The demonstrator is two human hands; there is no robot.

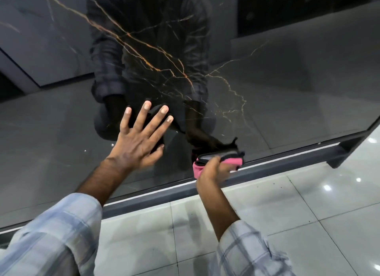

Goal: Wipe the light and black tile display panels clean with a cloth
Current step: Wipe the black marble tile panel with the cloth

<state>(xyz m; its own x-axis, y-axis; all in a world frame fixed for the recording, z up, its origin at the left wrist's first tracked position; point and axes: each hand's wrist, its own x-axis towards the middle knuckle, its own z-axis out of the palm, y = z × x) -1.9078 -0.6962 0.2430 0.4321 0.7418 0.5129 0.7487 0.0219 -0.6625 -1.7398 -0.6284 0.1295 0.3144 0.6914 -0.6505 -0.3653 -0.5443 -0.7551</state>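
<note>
Glossy black tile panel (pixel 267 80) across most of the view, upright and seen from above, streaked with thin orange and gold veins (pixel 144 43) branching from the upper left toward the middle. Dim reflection (pixel 148 49) of a person in a dark padded jacket on its surface. Left hand (pixel 135 144) laid against the panel in its lower middle part, palm to the tile, fingers straight and spread wide, holding nothing, fingertips meeting their own mirror image. Right hand (pixel 213 171) lower and to the right, at the panel's bottom edge, fingers and thumb curled tight round a folded cloth (pixel 232 161), pink with a grey and black face. Cloth touching the tile just above that bottom edge, its free end sticking out to the right of the fist, well apart from the left hand. Along the bottom edge a narrow white strip (pixel 156 190) and, under it, a dark rail (pixel 277 163) running on a slant from lower left to a squared end near the panel's lower right corner. Pale, shiny floor tiles (pixel 308 203) below the rail, with small bright light spots at the right. Left sleeve (pixel 51 234) and right sleeve (pixel 246 251) in light blue check, both pushed back from the wrists, at the bottom of the view.
</note>
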